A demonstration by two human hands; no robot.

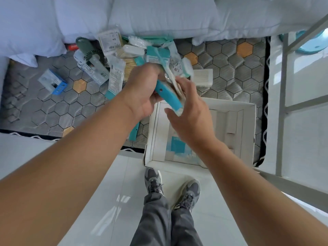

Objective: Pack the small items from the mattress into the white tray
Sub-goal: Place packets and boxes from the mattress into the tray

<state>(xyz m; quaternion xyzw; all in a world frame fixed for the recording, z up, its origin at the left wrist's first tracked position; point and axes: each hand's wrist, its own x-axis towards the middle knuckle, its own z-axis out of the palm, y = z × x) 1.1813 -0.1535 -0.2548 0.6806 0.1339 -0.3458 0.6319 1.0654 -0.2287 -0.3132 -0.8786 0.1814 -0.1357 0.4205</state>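
Left hand (142,89), right hand (191,118) & forearms (79,157) bare; grey trousers (156,222), grey sneakers (152,180) w/ dark laces.

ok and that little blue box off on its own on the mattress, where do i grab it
Come straight down from above and pinch the blue box across its short width, midway along. It lies flat on the mattress, clear of the pile, so both long sides look open to fingers.
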